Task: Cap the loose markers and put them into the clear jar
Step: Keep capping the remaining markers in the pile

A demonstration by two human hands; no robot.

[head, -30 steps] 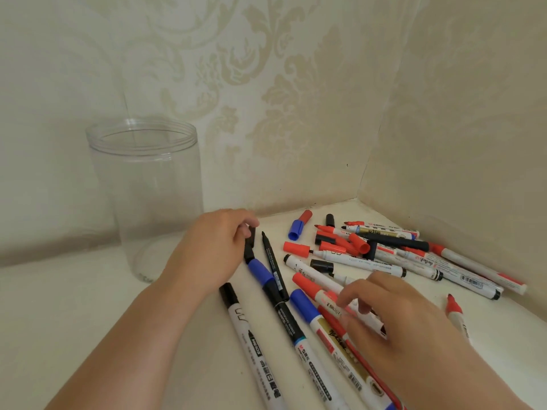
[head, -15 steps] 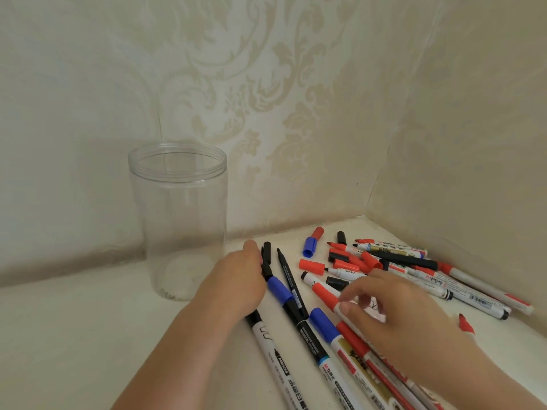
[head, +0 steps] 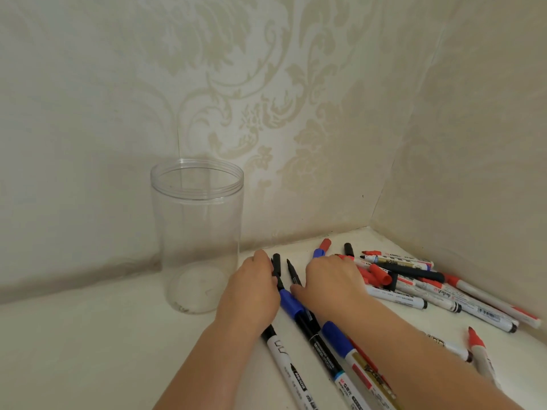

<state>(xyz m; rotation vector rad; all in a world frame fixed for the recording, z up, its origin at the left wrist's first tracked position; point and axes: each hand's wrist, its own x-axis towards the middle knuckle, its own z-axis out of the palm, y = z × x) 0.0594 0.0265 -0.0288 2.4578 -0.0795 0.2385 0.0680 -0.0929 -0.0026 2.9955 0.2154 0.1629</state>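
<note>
Hiding markers [head: 411, 297] beneath right hand [head: 331, 282]

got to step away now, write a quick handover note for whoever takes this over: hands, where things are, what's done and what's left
Left hand: resting on the markers beside the jar; grip hidden.
Right hand: palm down over the pile; what it holds, if anything, is hidden.
Clear jar: upright on the left, nothing inside it.
Markers: scattered across the corner, some uncapped, with loose red caps among them.
Done: nothing in the jar yet.
Left: cap every marker and put them all in.
</note>
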